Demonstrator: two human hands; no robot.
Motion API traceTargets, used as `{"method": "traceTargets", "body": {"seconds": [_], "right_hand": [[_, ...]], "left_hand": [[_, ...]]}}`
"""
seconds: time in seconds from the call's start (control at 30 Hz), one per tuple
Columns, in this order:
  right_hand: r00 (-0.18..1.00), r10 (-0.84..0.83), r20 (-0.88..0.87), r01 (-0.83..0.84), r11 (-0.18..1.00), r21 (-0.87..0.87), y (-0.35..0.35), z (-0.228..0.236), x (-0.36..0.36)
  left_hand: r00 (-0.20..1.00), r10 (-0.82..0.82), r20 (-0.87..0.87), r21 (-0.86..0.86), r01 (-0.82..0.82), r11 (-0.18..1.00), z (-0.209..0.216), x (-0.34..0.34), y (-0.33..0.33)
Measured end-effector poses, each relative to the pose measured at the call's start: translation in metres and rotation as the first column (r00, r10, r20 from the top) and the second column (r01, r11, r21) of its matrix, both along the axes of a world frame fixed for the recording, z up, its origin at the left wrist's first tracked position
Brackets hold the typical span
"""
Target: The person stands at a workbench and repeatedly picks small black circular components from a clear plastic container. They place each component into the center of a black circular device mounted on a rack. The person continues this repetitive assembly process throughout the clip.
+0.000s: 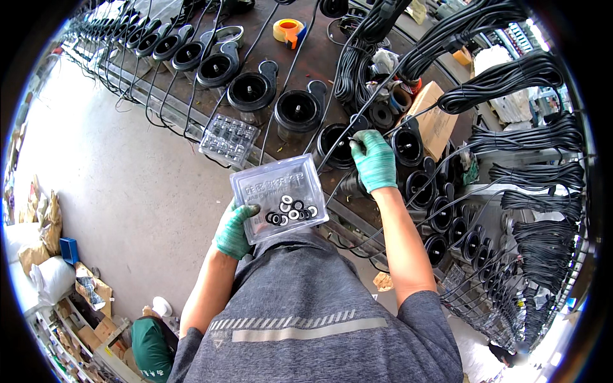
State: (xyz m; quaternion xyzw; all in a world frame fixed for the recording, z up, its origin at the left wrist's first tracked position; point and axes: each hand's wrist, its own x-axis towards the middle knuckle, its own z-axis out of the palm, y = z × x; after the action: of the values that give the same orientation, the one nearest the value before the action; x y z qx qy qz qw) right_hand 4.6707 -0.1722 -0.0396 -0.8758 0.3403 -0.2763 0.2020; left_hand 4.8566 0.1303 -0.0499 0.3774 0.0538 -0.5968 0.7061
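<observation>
In my gloved left hand [234,231] is a transparent plastic tray [252,182], gripped at its near left edge with the thumb over the rim. Several black and white ring washers [293,211] lie loose inside it. My gloved right hand [374,161] is over the right edge of a round black cup-shaped housing [332,150], thumb and fingers pinched together. Something small and dark shows at the fingertips, too small to name. A metal stud stands in the middle of that housing. Similar black housings [297,110] line the bench to its left, and another housing [407,145] sits just right of my hand.
A transparent box of small metal parts [228,140] sits at the bench edge. Behind are a tape roll [289,30] and a cardboard box [429,120]. Coiled black cables [501,83] hang on the right, with cords crossing the bench. Another person's green garment [151,351] appears at lower left.
</observation>
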Motion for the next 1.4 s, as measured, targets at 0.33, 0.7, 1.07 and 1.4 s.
{"method": "traceTargets", "body": {"seconds": [0.33, 0.7, 1.07, 1.4], "right_hand": [[0.983, 0.057, -0.175, -0.08, 0.989, -0.124, 0.019, -0.011, 0.005], [0.779, 0.433, -0.453, -0.407, 0.899, 0.158, 0.144, 0.074, 0.102], [0.937, 0.171, -0.305, -0.189, 0.981, -0.031, 0.117, 0.067, 0.135], [0.942, -0.04, -0.334, -0.105, 0.909, -0.405, -0.005, -0.026, 0.145]], "left_hand": [[1.0, 0.024, 0.001, 0.021, -0.024, 0.999, 0.006, 0.035, 0.003], [0.993, -0.116, 0.014, -0.088, 0.117, 0.989, 0.011, 0.081, 0.003], [0.989, -0.149, 0.015, -0.069, 0.15, 0.986, -0.001, 0.115, 0.015], [0.999, 0.0, 0.054, 0.013, 0.0, 1.0, 0.011, 0.131, 0.02]]}}
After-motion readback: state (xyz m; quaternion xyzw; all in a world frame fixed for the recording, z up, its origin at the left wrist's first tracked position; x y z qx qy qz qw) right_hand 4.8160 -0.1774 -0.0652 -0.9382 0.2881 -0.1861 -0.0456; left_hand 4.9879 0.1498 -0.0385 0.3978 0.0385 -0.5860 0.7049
